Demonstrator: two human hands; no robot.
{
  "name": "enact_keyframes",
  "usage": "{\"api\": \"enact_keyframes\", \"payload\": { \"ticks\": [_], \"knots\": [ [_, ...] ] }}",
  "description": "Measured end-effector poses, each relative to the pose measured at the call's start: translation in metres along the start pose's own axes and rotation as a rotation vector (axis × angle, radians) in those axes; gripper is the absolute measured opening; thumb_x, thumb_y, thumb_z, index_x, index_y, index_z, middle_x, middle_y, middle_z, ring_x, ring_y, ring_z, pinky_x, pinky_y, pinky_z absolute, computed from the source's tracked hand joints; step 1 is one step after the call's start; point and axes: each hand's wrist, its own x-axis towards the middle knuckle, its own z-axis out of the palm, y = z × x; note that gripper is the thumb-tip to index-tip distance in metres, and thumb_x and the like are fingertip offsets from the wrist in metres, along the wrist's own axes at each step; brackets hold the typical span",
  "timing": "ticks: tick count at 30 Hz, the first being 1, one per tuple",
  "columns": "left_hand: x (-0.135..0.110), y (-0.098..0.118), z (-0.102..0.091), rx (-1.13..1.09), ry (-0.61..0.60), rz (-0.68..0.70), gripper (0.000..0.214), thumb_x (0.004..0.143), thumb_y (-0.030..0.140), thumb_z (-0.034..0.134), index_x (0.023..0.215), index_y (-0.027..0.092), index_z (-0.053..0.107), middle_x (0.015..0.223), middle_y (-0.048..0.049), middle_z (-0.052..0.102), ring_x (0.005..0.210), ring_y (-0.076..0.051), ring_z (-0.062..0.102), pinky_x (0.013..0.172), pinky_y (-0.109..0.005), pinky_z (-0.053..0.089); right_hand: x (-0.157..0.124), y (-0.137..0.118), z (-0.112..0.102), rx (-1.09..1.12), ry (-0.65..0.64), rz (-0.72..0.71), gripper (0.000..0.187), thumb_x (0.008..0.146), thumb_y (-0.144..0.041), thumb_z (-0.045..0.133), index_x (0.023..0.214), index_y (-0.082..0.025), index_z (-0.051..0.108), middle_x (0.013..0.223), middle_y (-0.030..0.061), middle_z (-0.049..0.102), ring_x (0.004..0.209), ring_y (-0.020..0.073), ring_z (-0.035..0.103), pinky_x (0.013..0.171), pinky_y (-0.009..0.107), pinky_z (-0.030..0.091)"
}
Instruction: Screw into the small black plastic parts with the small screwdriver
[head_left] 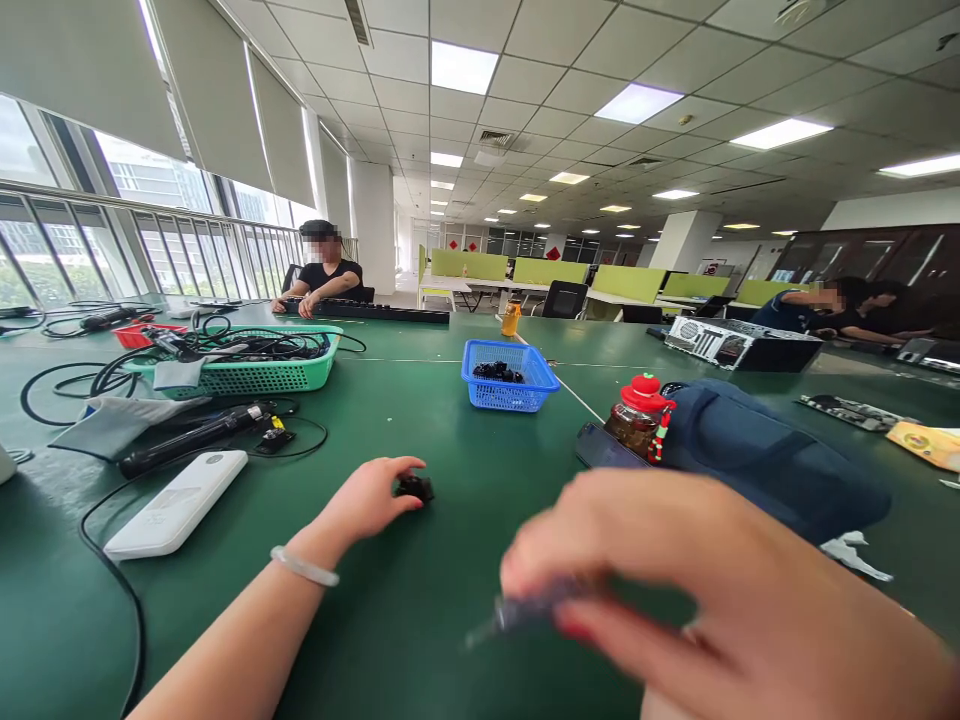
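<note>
My left hand [366,498], a pale bangle on its wrist, grips a small black part [417,488] between thumb and fingers at the green tabletop. The part's exact kind cannot be made out. Close to the camera, my right hand [645,545] pinches a small dark screwdriver [517,608]. Its thin tip points to the left and is blurred by motion. Beyond both hands stands a blue plastic basket [508,398] with several small black pieces [498,373] in it.
Left are a white power bank [180,503], a black cylindrical tool [191,442] and a green basket [262,378] of cables. A red-lidded jar [634,425], a phone [604,448] and a navy bag [772,455] stand right. A person [330,275] sits across the table; others work far right.
</note>
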Motion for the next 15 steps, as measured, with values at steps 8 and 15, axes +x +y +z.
{"api": "enact_keyframes", "payload": {
  "ticks": [8, 15],
  "knots": [
    [-0.001, 0.02, 0.033, -0.127, -0.013, 0.092, 0.043, 0.069, 0.036, 0.071, 0.11, 0.025, 0.064, 0.103, -0.0067, 0.066, 0.098, -0.025, 0.061, 0.09, -0.037, 0.046, 0.082, 0.078, 0.037, 0.028, -0.053, 0.252, 0.011, 0.088, -0.023, 0.051, 0.089, -0.023, 0.063, 0.072, -0.0019, 0.062, 0.058, 0.0117, 0.052, 0.056, 0.024, 0.038],
    [0.003, 0.009, 0.037, -0.154, -0.018, 0.096, 0.04, 0.069, 0.039, 0.071, 0.106, 0.025, 0.069, 0.102, -0.0057, 0.067, 0.094, -0.024, 0.061, 0.088, -0.035, 0.047, 0.091, 0.076, 0.06, 0.033, -0.11, 0.253, 0.012, 0.088, -0.019, 0.05, 0.084, -0.023, 0.061, 0.073, -0.0025, 0.063, 0.057, 0.0105, 0.051, 0.054, 0.022, 0.035]
  ]
}}
